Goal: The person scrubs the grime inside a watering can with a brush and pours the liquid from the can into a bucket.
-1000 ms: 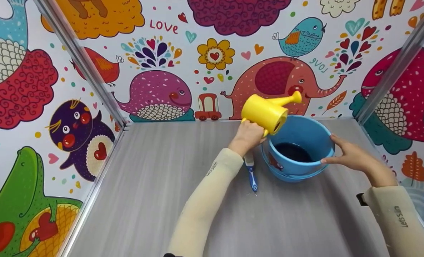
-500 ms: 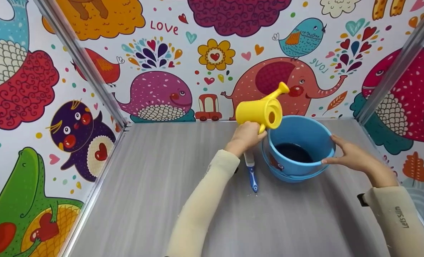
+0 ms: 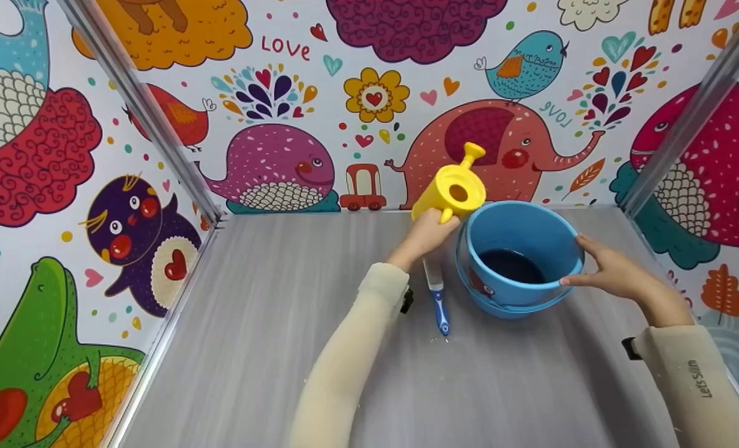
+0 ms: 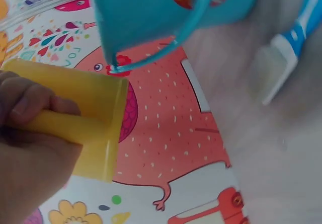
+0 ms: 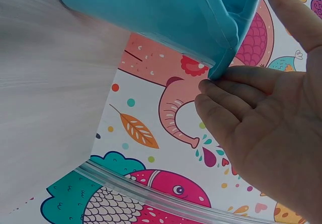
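My left hand (image 3: pixel 427 235) grips the handle of a yellow watering can (image 3: pixel 442 198), held beside the bucket's left rim. Its spout points up and away, and the round top opening faces me. In the left wrist view, curled fingers (image 4: pixel 30 100) wrap the handle of the can (image 4: pixel 93 156). A blue bucket (image 3: pixel 537 218) with dark liquid at the bottom stands on the grey surface. At its right rim rests my right hand (image 3: pixel 612 269), thumb and fingers spread; in the right wrist view the fairly straight fingers (image 5: pixel 236 95) touch the rim from outside.
A blue-and-white brush (image 3: pixel 441 308) lies on the grey tabletop (image 3: pixel 269 323) just left of the bucket; the bucket's handle (image 4: pixel 186 32) hangs down. Cartoon-printed walls with metal corner strips (image 3: pixel 157 118) enclose the back and sides. Small droplets lie by the brush's end.
The watering can has moved left, away from over the bucket, and turned from tipped toward it to spout up. The right hand and bucket have stayed put.
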The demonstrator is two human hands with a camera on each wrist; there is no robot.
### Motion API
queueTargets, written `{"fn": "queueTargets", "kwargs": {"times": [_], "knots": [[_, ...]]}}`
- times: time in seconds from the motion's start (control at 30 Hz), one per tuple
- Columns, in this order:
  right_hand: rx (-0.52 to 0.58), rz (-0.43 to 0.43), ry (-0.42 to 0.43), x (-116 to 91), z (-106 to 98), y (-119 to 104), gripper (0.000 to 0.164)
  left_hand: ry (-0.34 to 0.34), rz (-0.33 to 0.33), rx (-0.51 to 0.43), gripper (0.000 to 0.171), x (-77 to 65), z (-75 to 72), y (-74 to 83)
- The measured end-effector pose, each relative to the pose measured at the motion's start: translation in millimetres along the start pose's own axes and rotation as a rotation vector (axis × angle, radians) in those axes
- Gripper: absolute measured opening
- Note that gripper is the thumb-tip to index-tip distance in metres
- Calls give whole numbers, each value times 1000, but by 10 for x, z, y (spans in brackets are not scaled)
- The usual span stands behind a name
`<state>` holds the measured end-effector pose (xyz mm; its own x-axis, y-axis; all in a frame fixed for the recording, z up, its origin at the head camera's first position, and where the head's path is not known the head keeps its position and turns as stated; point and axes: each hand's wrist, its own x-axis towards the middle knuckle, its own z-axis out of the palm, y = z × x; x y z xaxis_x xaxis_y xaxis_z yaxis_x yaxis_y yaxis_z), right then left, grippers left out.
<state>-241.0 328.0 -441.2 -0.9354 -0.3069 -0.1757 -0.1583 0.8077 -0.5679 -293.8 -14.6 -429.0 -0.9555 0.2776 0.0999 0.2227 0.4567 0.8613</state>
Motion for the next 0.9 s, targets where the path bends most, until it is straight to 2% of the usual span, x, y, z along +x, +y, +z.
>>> {"fn": "queueTargets", "kwargs": {"times": [0.17, 0.27, 0.4, 0.6, 0.9], "knots": [[-3, -7, 2, -5, 3, 4, 114, -5, -20, -224, 35, -12, -48, -32], [-5, -14, 1, -14, 0, 12, 113, -11, -50, -293, 32, -14, -86, -59], [-2, -9, 3, -15, 7, 8, 113, -19, -103, -343, 30, -35, -161, -109], [-1, -1, -3, -10, 10, 5, 114, -5, -142, -423, 33, -77, -315, -228], [-1, 5, -7, -2, 1, 10, 115, 70, -201, -439, 32, -189, -638, -437]]}}
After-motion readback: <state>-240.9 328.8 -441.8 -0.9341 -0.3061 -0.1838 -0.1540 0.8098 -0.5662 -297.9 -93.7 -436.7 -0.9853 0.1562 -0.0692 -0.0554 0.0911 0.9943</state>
